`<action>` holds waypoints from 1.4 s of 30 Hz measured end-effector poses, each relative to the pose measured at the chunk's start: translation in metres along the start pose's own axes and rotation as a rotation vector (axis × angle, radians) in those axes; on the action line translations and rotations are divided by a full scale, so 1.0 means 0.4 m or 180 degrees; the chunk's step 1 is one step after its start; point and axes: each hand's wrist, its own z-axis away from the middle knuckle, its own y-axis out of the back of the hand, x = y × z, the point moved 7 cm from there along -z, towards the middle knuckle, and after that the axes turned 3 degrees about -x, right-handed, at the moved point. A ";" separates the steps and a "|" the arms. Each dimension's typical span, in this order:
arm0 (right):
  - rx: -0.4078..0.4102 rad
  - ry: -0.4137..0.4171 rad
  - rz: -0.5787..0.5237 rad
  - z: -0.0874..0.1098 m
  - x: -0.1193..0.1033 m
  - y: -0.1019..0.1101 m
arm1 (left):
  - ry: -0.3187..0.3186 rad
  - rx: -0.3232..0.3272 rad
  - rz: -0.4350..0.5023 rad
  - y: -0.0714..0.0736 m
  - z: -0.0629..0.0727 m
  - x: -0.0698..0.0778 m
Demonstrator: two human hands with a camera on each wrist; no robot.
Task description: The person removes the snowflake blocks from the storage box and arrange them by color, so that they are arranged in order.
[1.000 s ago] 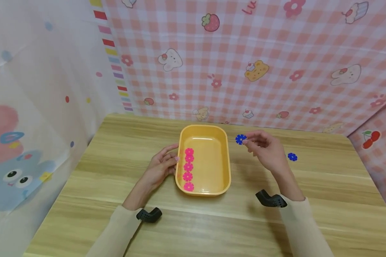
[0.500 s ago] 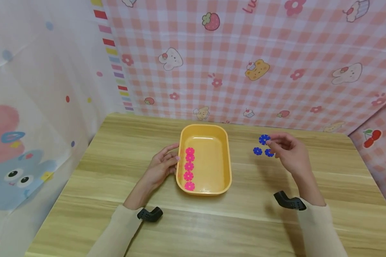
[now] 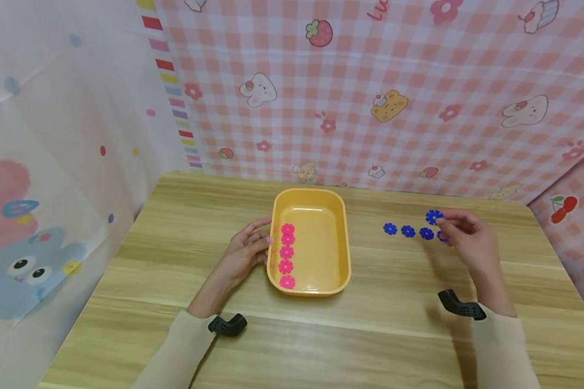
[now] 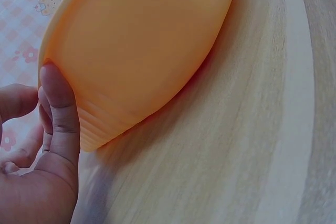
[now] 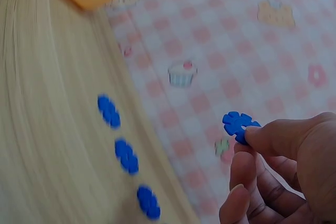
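My left hand (image 3: 245,247) holds the left side of a yellow plastic tray (image 3: 346,243), the thumb at its rim. Several pink notched snowflake discs (image 3: 286,252) lie in a column along the tray's left inner side. Between thumb and forefinger, my right hand (image 3: 472,243) pinches a blue snowflake disc (image 5: 239,125), raised over the right part of the table. Below it, several more blue discs (image 3: 407,231) lie in a row on the wood, the rightmost partly hidden by the fingers. In the left wrist view, fingers press near the rim of the tray (image 4: 136,45).
The wooden table (image 3: 321,346) carries the tray and discs. A pink checked cloth (image 3: 350,70) hangs close behind its far edge, and a white patterned curtain (image 3: 78,108) hangs on the left. Black wrist mounts (image 3: 227,325) sit at both cuffs.
My right hand has moved right, away from the tray, with the blue disc still pinched. More of the row of blue discs shows on the table. The left hand and tray stay in place.
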 end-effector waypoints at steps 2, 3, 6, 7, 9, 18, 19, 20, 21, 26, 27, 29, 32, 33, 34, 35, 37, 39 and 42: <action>0.0048 -0.0078 0.0028 -0.003 0.021 0.016 | 0.0006 0.0007 -0.0006 0.000 0.001 0.000; 0.0078 -0.0117 0.0054 -0.004 0.032 0.023 | 0.0008 0.0007 -0.0010 0.000 0.001 0.000; 0.0136 -0.0227 0.0035 -0.006 0.062 0.043 | 0.0009 0.0011 -0.0009 0.001 0.002 0.001; 0.0161 -0.0251 -0.0006 -0.008 0.073 0.049 | 0.0009 0.0010 -0.0008 0.001 0.002 0.001; 0.0202 -0.0285 -0.0053 -0.010 0.092 0.060 | 0.0009 0.0011 -0.0006 0.002 0.003 0.001; 0.0330 -0.0728 0.0113 -0.022 0.193 0.107 | 0.0028 0.0023 -0.0014 0.000 0.006 0.002; 0.0340 -0.0763 0.0169 -0.024 0.200 0.111 | 0.0029 0.0020 -0.0019 0.000 0.006 0.002; 0.0346 -0.0794 0.0236 -0.025 0.206 0.114 | 0.0028 0.0019 -0.0019 0.000 0.006 0.002; 0.0350 -0.0821 0.0326 -0.027 0.212 0.117 | 0.0026 0.0020 -0.0018 0.001 0.006 0.002; 0.0359 -0.0808 0.0749 -0.043 0.217 0.124 | 0.0021 0.0040 -0.0006 0.003 0.005 0.002; 0.0366 -0.0795 0.0839 -0.047 0.216 0.125 | 0.0024 0.0042 -0.0003 0.003 0.005 0.002; 0.0386 -0.0780 0.0983 -0.051 0.213 0.125 | 0.0031 0.0049 0.0003 0.004 0.005 0.001; 0.0400 -0.0798 0.1201 -0.055 0.209 0.127 | 0.0036 0.0051 0.0005 0.004 0.004 0.001; 0.0400 -0.0808 0.1245 -0.055 0.208 0.127 | 0.0034 0.0054 0.0000 0.004 0.004 0.000; 0.0412 -0.0815 0.1265 -0.055 0.206 0.128 | 0.0031 0.0055 -0.0004 0.004 0.003 0.000; 0.0423 -0.0827 0.1269 -0.054 0.205 0.129 | 0.0025 0.0054 -0.0007 0.004 0.002 0.000; 0.0438 -0.0869 0.1224 -0.051 0.206 0.130 | 0.0013 0.0049 -0.0011 0.003 0.000 0.000; 0.0491 -0.0950 0.1063 -0.045 0.209 0.133 | 0.0002 0.0047 -0.0012 0.003 -0.001 0.000; 0.0592 -0.1064 0.0792 -0.033 0.212 0.138 | 0.0001 0.0030 -0.0008 0.001 -0.002 0.000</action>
